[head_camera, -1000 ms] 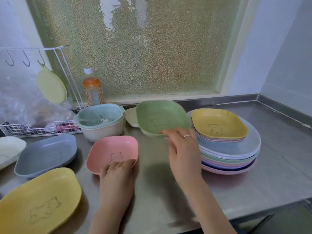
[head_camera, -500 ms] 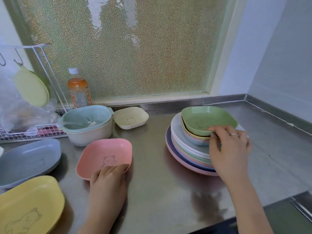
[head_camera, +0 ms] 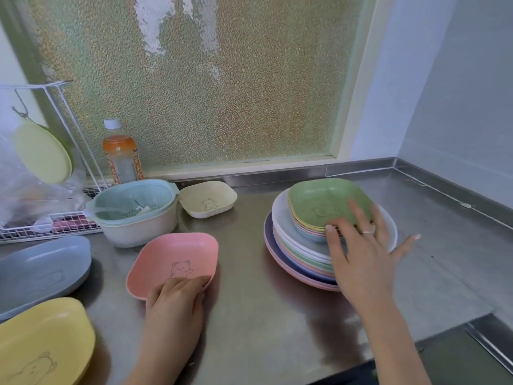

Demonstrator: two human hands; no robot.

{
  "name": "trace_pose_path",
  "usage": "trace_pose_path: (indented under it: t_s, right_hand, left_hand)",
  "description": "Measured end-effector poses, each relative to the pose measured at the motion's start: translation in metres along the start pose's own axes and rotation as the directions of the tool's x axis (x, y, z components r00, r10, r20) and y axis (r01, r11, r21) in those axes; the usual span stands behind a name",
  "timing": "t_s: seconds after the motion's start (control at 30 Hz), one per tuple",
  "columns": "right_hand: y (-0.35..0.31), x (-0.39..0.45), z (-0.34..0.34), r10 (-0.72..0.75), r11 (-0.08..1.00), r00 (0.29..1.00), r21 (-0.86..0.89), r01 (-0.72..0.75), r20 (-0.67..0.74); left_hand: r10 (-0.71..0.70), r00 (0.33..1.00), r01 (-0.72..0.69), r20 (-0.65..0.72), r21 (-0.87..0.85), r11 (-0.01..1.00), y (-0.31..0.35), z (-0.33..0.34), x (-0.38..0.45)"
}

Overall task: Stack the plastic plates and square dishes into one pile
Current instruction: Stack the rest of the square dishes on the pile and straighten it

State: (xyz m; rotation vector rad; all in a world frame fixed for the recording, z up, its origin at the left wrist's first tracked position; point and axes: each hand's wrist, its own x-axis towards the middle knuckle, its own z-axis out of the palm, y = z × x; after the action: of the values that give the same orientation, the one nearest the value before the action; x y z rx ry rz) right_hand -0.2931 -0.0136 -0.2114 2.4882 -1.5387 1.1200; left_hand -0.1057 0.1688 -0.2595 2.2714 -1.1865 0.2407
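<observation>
- Pink dish (head_camera: 173,263) sits on the worktop (head_camera: 249,315) near its front edge, left of the pile (head_camera: 299,257), apart from it with bare steel between.
- Left hand (head_camera: 177,297) grips the pink dish at its near rim, fingers curled over the edge into the bowl; this hand is plainly the nearer one to it.
- Right hand (head_camera: 363,254) is spread wide and flat, fingers straight, resting on the near edge of the green dish (head_camera: 327,202) that tops the pile; it holds nothing.
- Pile stands toward the back right of the worktop: round plates below, square dishes nested on top, green uppermost.
- Coming move, as I judge it: the pink dish must travel right and slightly back to land on the green one, corners lined up so it nests.
- Waiting loose: a cream dish (head_camera: 207,198) near the back edge, plus a grey dish (head_camera: 41,270) and a yellow dish (head_camera: 41,340) at the front left corner.
</observation>
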Motion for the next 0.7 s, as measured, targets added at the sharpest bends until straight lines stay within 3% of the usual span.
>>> trace_pose_path:
  t_s: [0.17, 0.27, 0.4, 0.47, 0.53, 0.7]
  right_hand:
    - [-0.002, -0.002, -0.001, -0.001, 0.995, 0.999, 0.095, -0.002, 0.035]
    - [-0.005, -0.006, -0.005, -0.023, 0.974, 0.999, 0.223, 0.031, -0.042]
    - [-0.011, -0.006, -0.012, -0.301, 0.874, 0.951, 0.379, 0.303, -0.068]
    - [-0.014, -0.004, -0.014, -0.385, 0.796, 0.921, 0.484, 0.363, -0.058]
    - [-0.012, -0.001, -0.017, -0.365, 0.758, 0.927, 0.552, 0.348, -0.084]
    - [0.011, 0.010, -0.026, -0.188, 0.809, 0.954, 0.514, 0.285, -0.234]
  left_hand:
    - [0.085, 0.990, -0.094, -0.116, -0.073, 0.993, 0.011, -0.002, 0.004]
    - [0.150, 0.970, -0.180, -0.193, -0.151, 0.972, 0.032, -0.002, 0.008]
    - [0.313, 0.883, -0.394, -0.349, -0.192, 0.899, 0.074, -0.010, 0.020]
    - [0.405, 0.838, -0.485, -0.366, -0.160, 0.860, 0.090, -0.014, 0.031]
    - [0.468, 0.813, -0.539, -0.346, -0.144, 0.830, 0.103, -0.015, 0.041]
    - [0.605, 0.743, -0.663, -0.286, -0.192, 0.724, 0.134, -0.008, 0.065]
